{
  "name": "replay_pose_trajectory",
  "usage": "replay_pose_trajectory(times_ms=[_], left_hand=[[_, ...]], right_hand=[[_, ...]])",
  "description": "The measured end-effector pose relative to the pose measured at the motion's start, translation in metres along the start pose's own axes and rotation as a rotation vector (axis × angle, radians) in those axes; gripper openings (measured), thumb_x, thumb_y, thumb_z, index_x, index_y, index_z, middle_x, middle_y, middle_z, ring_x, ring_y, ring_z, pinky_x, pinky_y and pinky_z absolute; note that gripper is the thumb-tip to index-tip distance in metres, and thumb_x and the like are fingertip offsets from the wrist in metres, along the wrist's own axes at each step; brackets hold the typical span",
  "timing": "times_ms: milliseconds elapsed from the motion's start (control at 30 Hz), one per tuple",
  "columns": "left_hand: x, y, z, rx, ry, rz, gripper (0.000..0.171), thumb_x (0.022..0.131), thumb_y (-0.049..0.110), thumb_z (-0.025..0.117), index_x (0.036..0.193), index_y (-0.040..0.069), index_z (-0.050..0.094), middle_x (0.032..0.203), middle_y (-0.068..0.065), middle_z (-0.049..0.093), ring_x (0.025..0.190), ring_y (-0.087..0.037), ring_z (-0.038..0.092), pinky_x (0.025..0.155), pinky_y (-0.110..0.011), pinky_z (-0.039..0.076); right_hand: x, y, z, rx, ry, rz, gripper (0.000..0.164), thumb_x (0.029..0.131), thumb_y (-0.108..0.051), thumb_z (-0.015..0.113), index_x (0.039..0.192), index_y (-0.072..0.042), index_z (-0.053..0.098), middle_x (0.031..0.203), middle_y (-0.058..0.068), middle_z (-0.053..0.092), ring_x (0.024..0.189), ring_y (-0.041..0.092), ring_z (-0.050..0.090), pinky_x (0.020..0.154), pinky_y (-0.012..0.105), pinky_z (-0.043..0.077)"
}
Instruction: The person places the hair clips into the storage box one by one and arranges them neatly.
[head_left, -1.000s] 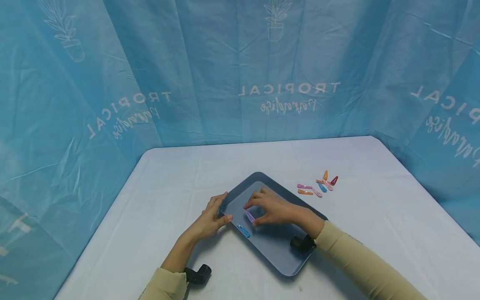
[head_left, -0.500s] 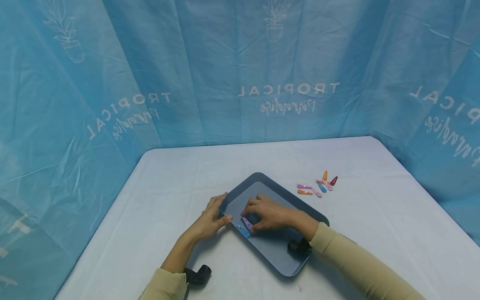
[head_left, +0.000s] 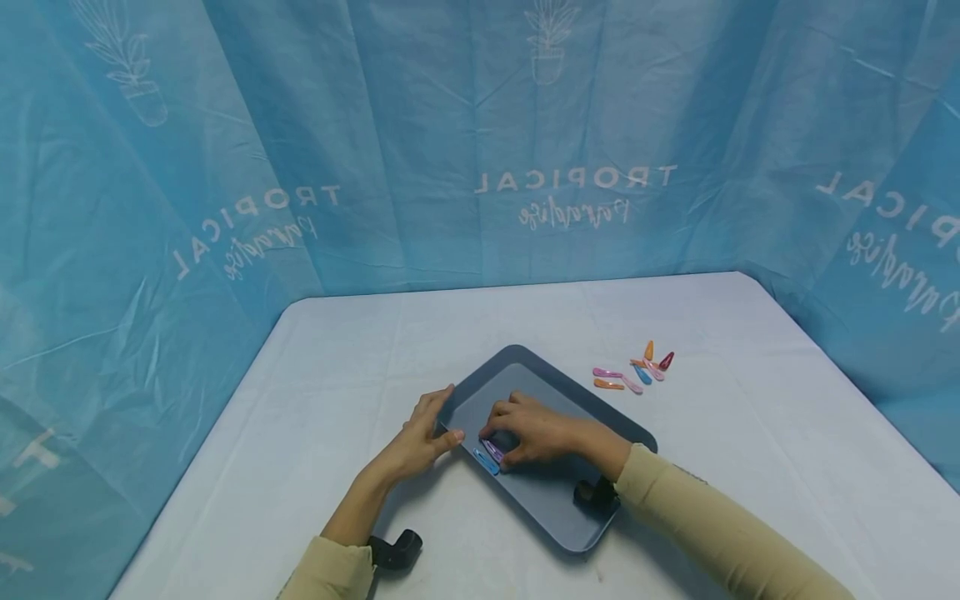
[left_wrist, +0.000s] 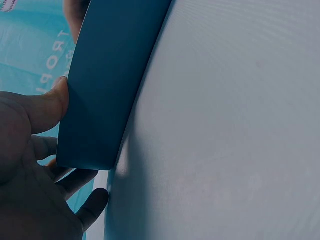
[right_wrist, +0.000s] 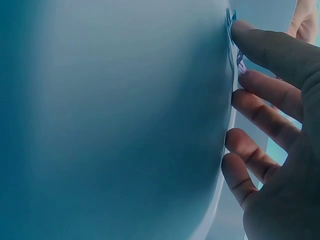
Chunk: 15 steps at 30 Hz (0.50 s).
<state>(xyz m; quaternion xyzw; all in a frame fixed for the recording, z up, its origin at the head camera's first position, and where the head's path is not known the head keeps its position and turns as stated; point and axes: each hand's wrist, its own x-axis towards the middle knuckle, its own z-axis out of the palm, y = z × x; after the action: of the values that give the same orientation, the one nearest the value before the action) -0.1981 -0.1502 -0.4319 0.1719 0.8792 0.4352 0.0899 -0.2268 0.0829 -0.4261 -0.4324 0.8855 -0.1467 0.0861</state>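
My right hand reaches into a grey-blue tray, its thumb and fingertip pinching a purple snap hair clip at its two ends. The clip lies close beside a blue hair clip along the tray's near-left side. In the right wrist view the fingertips are right at the tray floor, and the purple clip is partly hidden behind them. My left hand rests at the tray's left corner with fingers spread; the left wrist view has its thumb against the tray wall.
Several loose hair clips in pink, red, blue and orange, among them a red one and an orange one, lie on the white table beyond the tray's right side. A blue printed curtain hangs behind the table.
My right hand has moved slightly left and down with the purple clip, bringing it alongside the blue clip. The left hand and the tray have stayed in place.
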Motion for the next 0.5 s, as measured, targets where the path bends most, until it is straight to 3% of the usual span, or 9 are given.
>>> replay_pose_trajectory(times_ms=[500], left_hand=[[-0.0005,-0.0007,0.0003,-0.002,-0.003,0.001,0.075,0.092,0.025,0.060,0.152,0.009,0.017,0.150,-0.017,0.022,0.143,-0.040,0.014,0.105,-0.074,-0.001]], right_hand=[[-0.0004,-0.0001,0.0009,-0.004,-0.016,0.019,0.047,0.079,-0.037,0.076,0.122,-0.025,0.063,0.119,-0.006,0.053,0.104,0.011,0.040,0.088,0.028,0.040]])
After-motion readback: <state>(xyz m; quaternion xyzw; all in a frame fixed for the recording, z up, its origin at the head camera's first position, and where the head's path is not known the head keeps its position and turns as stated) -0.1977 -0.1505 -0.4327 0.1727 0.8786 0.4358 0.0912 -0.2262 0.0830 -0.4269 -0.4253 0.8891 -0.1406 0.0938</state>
